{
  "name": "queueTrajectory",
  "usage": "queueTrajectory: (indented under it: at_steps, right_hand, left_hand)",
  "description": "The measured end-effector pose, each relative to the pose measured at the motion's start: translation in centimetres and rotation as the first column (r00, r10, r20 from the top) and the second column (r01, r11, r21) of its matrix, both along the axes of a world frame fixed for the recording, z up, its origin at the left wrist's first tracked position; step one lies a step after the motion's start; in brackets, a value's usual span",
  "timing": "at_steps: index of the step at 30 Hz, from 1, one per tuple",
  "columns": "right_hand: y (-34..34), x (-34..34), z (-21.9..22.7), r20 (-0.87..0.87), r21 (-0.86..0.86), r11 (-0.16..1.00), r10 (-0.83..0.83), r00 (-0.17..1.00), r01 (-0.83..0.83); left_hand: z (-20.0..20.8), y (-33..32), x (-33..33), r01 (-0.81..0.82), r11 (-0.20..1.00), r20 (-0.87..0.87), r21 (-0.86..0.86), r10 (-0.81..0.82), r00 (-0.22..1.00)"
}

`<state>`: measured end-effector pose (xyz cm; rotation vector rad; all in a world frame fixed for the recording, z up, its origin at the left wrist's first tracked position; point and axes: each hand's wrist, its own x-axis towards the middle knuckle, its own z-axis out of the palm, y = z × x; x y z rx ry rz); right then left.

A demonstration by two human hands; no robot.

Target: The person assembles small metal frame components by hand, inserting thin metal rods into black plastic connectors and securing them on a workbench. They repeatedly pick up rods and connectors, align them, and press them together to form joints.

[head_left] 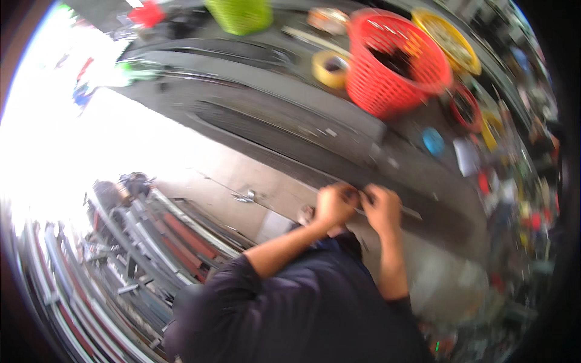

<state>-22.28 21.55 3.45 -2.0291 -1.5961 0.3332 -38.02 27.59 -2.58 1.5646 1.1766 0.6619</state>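
My left hand and my right hand are close together in front of my body, at the near edge of the dark workbench. Both have curled fingers and pinch at something small and dark between them, too blurred to name. A thin pale strip shows just beyond my right hand; whether a hand holds it I cannot tell.
On the bench stand a red basket with dark pieces, a yellow basket, a green basket and a tape roll. Long metal profiles fill a rack at left. Blurred clutter lies at right.
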Motion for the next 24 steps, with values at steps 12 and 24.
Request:
queueTrajectory:
  at_steps: [12, 24]
  right_hand:
    - [-3.3, -0.1, 0.8, -0.197, -0.015, 0.999, -0.038, 0.980, 0.036]
    - [-5.4, -3.9, -3.5, -0.441, -0.105, 0.981, -0.194, 0.876, 0.164]
  left_hand:
    - [1.3, 1.0, -4.9, 0.199, 0.939, -0.036, -0.280, -0.217, 0.975]
    - [2.8, -0.3, -6.2, 0.468, 0.804, 0.104, -0.365, -0.465, 0.879]
